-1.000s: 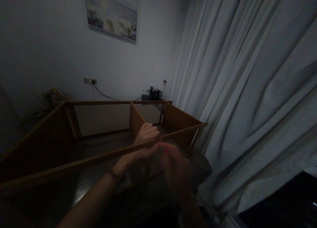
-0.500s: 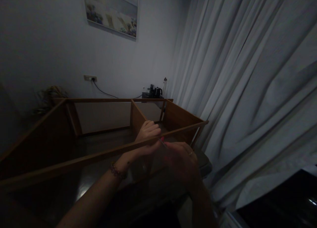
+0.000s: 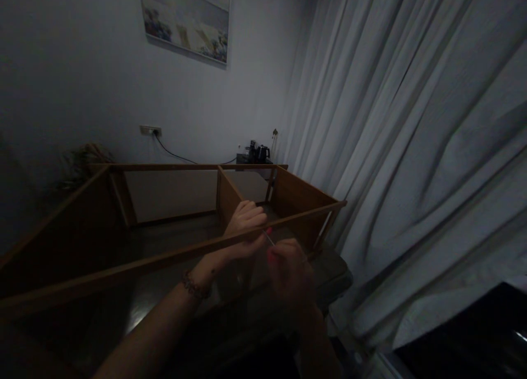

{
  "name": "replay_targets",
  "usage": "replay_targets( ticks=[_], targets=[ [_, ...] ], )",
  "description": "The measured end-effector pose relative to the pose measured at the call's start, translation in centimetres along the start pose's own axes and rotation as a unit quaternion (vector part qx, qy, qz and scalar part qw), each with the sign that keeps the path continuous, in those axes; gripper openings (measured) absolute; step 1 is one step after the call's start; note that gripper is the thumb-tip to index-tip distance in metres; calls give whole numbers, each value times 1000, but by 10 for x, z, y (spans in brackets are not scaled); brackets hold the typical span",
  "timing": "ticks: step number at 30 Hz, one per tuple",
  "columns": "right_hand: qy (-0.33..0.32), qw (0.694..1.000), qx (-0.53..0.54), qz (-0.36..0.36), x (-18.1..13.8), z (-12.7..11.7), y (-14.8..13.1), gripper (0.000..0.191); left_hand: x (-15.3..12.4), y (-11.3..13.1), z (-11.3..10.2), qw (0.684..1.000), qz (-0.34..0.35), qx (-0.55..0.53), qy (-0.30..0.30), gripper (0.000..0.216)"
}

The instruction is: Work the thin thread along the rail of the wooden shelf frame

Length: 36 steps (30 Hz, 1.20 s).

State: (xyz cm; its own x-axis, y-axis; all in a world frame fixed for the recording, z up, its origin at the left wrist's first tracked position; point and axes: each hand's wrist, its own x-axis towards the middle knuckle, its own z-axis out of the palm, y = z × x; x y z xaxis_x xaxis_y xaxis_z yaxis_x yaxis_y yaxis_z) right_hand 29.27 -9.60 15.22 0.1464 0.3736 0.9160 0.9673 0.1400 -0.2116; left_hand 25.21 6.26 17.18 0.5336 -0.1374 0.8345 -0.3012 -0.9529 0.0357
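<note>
My left hand (image 3: 246, 221) is wrapped round the front top rail (image 3: 197, 253) of a brown wooden frame, fingers over the far side and the thumb on the near side. Just right of that thumb, a thin metal rod (image 3: 268, 238) meets the rail's near face at a slant. The fingers of my right hand (image 3: 290, 269) are closed round the rod's lower end, which is hidden in the hand. Dim light and some blur leave the tool's exact kind unclear.
A wooden divider (image 3: 229, 190) crosses the frame, with side panels (image 3: 302, 195) at its ends. Long pale curtains (image 3: 370, 121) hang close on the right. A dark glossy surface (image 3: 473, 329) sits at lower right. Behind the frame stands a black kettle (image 3: 262, 153).
My right hand has turned and drawn slightly down and left, so more of the metal rod shows. My left hand keeps its hold on the rail.
</note>
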Motion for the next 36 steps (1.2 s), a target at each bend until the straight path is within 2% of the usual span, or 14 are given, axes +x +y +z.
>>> replay_targets(
  ticks=[3, 5, 8, 12, 25, 36],
  targets=[
    [3, 999, -47, -19, 1, -3, 3, 11, -1, 0, 1, 1000, -5, 1, -3, 21],
    [-2, 990, -140, -9, 3, -7, 3, 13, -1, -1, 1, 1000, -4, 0, -5, 21],
    [-44, 966, -254, -7, 7, -13, 1, 26, -2, -1, 2, 1000, -4, -4, -6, 20],
    [-66, 952, -297, -35, 9, -15, -2, 33, -2, -2, 3, 1000, -10, 2, -7, 19],
    [-1, 951, -310, 24, 7, -3, -14, 37, 0, 2, -2, 1000, -5, 6, 3, 21],
    [-6, 964, -260, 54, 1, -4, -19, 36, 2, 3, -1, 1000, 12, -8, 18, 21]
  ],
)
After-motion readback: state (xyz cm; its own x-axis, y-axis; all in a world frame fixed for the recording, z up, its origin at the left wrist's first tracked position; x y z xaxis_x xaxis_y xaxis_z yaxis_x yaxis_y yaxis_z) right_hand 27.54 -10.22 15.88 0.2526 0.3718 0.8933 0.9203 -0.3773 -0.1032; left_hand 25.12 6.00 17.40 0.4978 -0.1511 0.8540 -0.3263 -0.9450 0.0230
